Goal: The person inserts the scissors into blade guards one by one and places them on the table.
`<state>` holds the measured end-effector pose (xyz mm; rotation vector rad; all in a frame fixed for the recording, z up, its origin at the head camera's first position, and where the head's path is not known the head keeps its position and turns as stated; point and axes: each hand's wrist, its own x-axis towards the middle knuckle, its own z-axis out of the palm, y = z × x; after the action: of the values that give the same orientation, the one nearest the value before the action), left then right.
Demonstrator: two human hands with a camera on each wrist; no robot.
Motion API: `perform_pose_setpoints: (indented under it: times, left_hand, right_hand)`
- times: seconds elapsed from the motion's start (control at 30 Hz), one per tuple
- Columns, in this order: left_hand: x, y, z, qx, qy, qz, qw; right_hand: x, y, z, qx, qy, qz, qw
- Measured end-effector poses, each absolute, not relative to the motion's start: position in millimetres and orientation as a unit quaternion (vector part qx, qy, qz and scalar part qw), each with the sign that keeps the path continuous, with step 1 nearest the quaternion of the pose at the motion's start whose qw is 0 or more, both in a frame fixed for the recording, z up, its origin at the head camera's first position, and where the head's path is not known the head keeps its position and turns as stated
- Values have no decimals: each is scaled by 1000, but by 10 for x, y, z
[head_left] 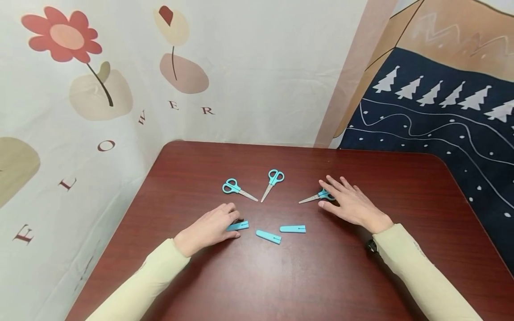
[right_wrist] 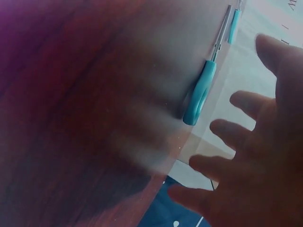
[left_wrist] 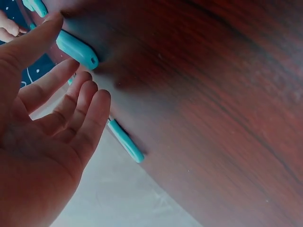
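My left hand [head_left: 210, 225] reaches over the leftmost blue blade cover [head_left: 242, 225], hiding part of it. In the left wrist view this cover [left_wrist: 77, 50] lies on the table beyond the loosely bent fingers, with the thumb to one side. My right hand [head_left: 353, 205] hovers with spread fingers over the right scissors [head_left: 323, 195], whose blue handle is partly hidden; the right wrist view has these scissors [right_wrist: 201, 92] apart from the fingertips. Two more scissors, the left one [head_left: 231, 186] and the middle one [head_left: 275, 177], lie farther back, blades toward me.
Two other blue blade covers, one slanted [head_left: 268, 236] and one level [head_left: 292, 229], lie between the hands. All rest on a dark red-brown table [head_left: 321, 276]. A pale printed curtain [head_left: 261, 89] hangs behind the table's back edge, with a navy tree-patterned cloth [head_left: 421, 120] at right.
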<state>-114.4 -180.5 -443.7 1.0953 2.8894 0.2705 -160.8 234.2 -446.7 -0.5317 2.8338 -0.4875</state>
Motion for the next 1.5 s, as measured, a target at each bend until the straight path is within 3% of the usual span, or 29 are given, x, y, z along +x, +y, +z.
perform_pose_setpoints:
  times: [0.33,0.77,1.1,1.5]
  left_hand:
    - [-1147,-1781,-4460,362,927,93,24]
    - [-1089,-1747,-4488,376,924,69,-15]
    - [-1075,-1691,-4496,384,920,46,-62]
    - [-1130,-1590,-4409,376,911,130,-109]
  right_hand:
    - [-1670,2302,-4469,-246,955,-147,77]
    - [-1720,2221,-4458,-274,950,-148,15]
    - [-1641,2202,-4435,-242,962,-128,20]
    - [-1508,2226,-4351,-231,957,-174,-23]
